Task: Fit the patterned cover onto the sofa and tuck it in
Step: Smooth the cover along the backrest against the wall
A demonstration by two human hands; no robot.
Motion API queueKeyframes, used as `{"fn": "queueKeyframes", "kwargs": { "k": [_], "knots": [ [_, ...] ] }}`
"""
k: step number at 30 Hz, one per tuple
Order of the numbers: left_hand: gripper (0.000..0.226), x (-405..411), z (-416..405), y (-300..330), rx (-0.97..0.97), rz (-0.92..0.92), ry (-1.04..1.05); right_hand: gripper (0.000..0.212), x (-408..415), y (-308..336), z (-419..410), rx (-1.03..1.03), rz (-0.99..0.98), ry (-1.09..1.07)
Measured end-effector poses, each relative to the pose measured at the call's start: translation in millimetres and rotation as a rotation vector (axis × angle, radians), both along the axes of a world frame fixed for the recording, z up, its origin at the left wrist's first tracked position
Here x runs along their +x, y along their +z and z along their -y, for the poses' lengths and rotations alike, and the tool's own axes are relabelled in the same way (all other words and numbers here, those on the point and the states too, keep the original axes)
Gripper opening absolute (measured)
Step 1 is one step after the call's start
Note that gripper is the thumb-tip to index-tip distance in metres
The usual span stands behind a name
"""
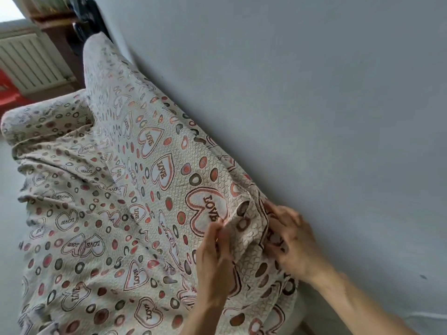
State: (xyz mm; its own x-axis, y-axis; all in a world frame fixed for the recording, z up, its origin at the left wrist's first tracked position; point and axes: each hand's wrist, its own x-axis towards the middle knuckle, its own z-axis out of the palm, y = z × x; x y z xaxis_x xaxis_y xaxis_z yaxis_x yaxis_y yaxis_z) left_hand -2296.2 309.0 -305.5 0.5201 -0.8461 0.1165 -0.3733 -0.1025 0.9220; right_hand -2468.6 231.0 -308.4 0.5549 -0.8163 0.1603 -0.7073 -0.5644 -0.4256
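Observation:
The patterned cover (pixel 125 180), cream with red-outlined "LOVE" hearts and coloured rings, drapes over the whole sofa, backrest, seat and far armrest (pixel 36 122). It lies in loose folds across the seat. My left hand (pixel 214 257) pinches a bunched fold of the cover at the top of the backrest near the right end. My right hand (pixel 294 243) grips the same bunch from the wall side, fingers curled into the cloth. The sofa itself is hidden under the fabric.
A grey-white wall (pixel 314 93) runs right behind the backrest. A white radiator (pixel 26 61) stands at the far left, with a dark wooden shelf (pixel 60 25) beside it and something red (pixel 9 90) on the floor.

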Motion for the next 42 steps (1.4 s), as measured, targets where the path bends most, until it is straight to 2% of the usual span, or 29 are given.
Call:
{"fn": "queueKeyframes", "kwargs": {
  "k": [3,5,7,9,11,13,15,17,19,21,23,24,28,31,33,36,38,42],
  "knots": [
    [0.022,-6.4,1.8,10.6,0.001,-0.378,0.138,0.072,4.5,11.5,11.0,-0.091,-0.112,0.128],
    [0.028,-9.2,2.8,12.2,-0.017,-0.493,0.202,0.052,11.3,12.3,14.5,-0.161,-0.08,0.198],
    [0.031,-10.9,2.8,10.3,-0.002,-0.476,0.26,0.037,19.3,13.4,19.4,-0.193,-0.016,0.24],
    [0.031,-10.5,1.7,7.5,-0.003,-0.545,0.283,0.026,25.0,15.1,23.6,-0.15,0.067,0.251],
    [0.031,-9.9,0.5,7.0,-0.007,-0.595,0.289,0.012,23.8,19.8,23.6,0.035,0.243,0.234],
    [0.031,-11.4,1.6,8.1,-0.007,-0.571,0.3,0.009,18.6,23.5,21.5,0.256,0.41,0.221],
    [0.03,-13.8,2.3,7.1,-0.018,-0.549,0.312,0.013,14.5,27.6,21.3,0.308,0.39,0.227],
    [0.025,-15.0,3.1,6.5,-0.026,-0.514,0.296,0.019,11.7,29.3,25.1,0.112,0.217,0.227],
    [0.02,-15.3,2.5,6.8,-0.054,-0.405,0.238,0.033,6.1,29.1,32.8,-0.145,0.049,0.167],
    [0.015,-17.7,1.0,5.7,-0.058,-0.241,0.159,0.045,-2.8,26.9,38.5,-0.176,0.021,0.109],
    [0.008,-22.4,-0.3,5.3,-0.045,-0.094,0.075,0.049,-8.7,18.9,40.8,-0.109,0.059,0.052],
    [0.012,-24.1,-1.1,5.0,-0.025,0.003,0.04,0.049,-11.2,14.2,41.8,-0.052,0.094,0.014],
    [0.053,-25.5,0.6,3.3,0.025,0.403,-0.049,0.046,-21.8,-8.6,43.2,0.096,0.197,-0.104],
    [0.062,-31.2,6.9,8.6,-0.006,0.628,-0.163,0.044,-26.3,-14.8,42.2,0.139,0.221,-0.089],
    [0.051,-35.4,10.8,12.2,0.03,0.753,-0.201,0.04,-29.4,-13.9,41.7,0.146,0.2,-0.023],
    [0.023,-42.0,20.8,18.5,0.06,0.771,-0.181,0.031,-44.5,-15.6,40.9,0.14,0.175,0.152],
    [0.009,-44.3,25.7,17.5,0.032,0.825,-0.189,0.015,-55.4,-16.6,39.5,0.118,0.112,0.243],
    [0.007,-52.3,20.4,16.4,-0.032,0.886,-0.252,0.029,-56.0,-5.9,38.5,-0.081,-0.212,0.237]
  ]
}}
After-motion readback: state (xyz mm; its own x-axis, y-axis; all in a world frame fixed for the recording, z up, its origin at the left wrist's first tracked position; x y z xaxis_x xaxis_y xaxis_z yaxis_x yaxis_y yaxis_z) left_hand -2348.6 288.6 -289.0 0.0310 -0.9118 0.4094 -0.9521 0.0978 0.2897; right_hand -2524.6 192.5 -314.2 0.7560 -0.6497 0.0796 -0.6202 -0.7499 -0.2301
